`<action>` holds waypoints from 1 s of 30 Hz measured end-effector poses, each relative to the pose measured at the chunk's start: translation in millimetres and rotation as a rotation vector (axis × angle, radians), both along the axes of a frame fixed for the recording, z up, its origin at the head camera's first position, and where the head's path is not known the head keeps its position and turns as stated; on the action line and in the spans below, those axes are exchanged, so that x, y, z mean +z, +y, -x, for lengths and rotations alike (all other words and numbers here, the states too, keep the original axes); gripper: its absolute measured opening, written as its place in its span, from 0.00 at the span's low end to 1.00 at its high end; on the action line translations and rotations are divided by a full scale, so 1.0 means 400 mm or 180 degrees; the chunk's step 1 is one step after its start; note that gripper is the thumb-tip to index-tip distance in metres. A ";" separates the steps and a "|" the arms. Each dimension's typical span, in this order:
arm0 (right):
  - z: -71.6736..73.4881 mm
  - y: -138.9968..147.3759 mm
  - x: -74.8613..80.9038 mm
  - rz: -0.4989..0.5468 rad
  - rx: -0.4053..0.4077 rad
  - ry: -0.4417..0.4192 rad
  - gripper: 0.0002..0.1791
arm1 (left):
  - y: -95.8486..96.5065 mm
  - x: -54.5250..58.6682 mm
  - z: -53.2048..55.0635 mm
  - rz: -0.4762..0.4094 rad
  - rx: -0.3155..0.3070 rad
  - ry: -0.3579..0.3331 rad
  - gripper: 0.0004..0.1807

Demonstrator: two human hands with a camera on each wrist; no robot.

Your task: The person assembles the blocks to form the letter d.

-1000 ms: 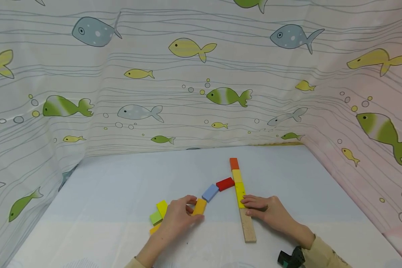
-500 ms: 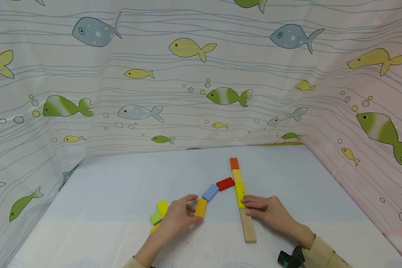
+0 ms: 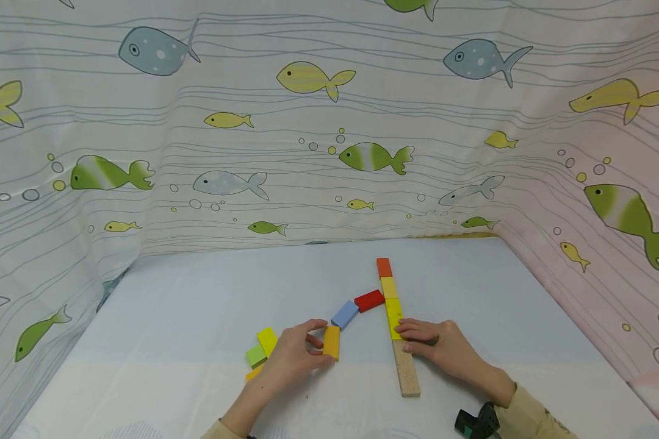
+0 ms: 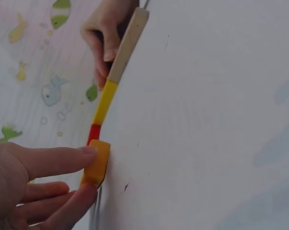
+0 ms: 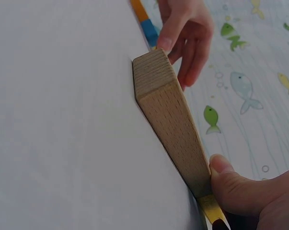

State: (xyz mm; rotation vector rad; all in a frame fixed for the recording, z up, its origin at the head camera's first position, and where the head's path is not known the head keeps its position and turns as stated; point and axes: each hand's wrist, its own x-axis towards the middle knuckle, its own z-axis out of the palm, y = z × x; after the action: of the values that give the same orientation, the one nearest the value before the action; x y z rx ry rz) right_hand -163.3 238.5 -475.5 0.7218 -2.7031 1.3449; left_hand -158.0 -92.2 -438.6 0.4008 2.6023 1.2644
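In the head view my left hand [image 3: 293, 352] pinches an orange block [image 3: 332, 343] between thumb and fingers. The block's far end meets the near end of a blue block [image 3: 345, 315]; beyond that a red block [image 3: 370, 300] slants up to a straight row. This row runs from an orange-red block [image 3: 384, 267] through yellow blocks [image 3: 393, 310] to a long bare-wood block [image 3: 406, 372]. My right hand [image 3: 445, 349] rests fingertips on the row where yellow meets wood. In the right wrist view its thumb [image 4: 109, 48] lies against the wooden block [image 5: 166, 120].
Left of my left wrist lie a yellow block [image 3: 266, 339], a green block [image 3: 256, 356] and a partly hidden orange block [image 3: 253, 373]. A black device [image 3: 478, 422] sits at my right wrist. A fish-patterned curtain [image 3: 307, 213] surrounds the white table [image 3: 198, 292].
The orange block in my left hand has turned, its near end swinging right, so it now points almost straight toward me. My right hand stays in place.
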 end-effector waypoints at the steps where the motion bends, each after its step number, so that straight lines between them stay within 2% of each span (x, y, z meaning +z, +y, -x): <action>1: 0.000 0.000 0.000 -0.0005 -0.0002 -0.0001 0.17 | 0.000 -0.001 0.000 -0.0008 0.0001 0.0000 0.34; 17: 0.002 0.000 -0.001 -0.0007 -0.0025 -0.0062 0.18 | 0.007 -0.008 -0.004 -0.0045 0.0055 -0.0072 0.33; 30: 0.002 -0.001 -0.005 -0.0002 -0.0016 -0.0041 0.18 | 0.008 -0.004 -0.009 -0.0128 0.0029 -0.0022 0.34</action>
State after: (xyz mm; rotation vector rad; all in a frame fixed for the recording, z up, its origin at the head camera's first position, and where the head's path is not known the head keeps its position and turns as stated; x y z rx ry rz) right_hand -163.9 238.2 -477.3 0.7082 -2.7134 1.3524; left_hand -154.3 -89.2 -440.1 0.3913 2.5796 1.3207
